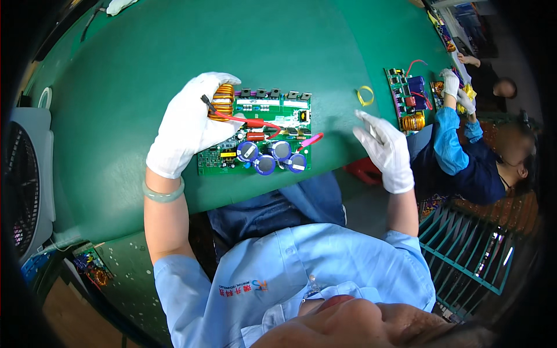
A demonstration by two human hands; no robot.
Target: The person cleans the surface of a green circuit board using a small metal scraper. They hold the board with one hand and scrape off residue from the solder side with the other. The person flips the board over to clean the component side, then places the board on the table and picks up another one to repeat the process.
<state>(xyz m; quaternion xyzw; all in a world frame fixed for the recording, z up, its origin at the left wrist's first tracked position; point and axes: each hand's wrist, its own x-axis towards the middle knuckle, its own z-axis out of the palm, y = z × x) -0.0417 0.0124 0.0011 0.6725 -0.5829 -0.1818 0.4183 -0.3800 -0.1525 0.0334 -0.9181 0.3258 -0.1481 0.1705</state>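
A green circuit board (241,165) lies flat near the table's front edge. My left hand (187,124), in a white glove, is closed around the copper-wound coil (223,103) at the board's left end. A red wire (232,118) with a black tip runs from beside that hand across the board. Several blue cylindrical capacitors (280,151) stand along the near side, beside a pink-sleeved wire loop (312,140). To the right, apart from the board, my gloved right hand (384,148) is held with fingers stretched out and nothing in it. Just beyond its fingertips lies a thin yellow ring (359,97).
Another populated board (400,95) lies at the table's right edge, near a co-worker's gloved hands (451,84). A fan (26,180) stands at the left. Below right is a green metal rack (464,261); at lower left sits another board (93,265).
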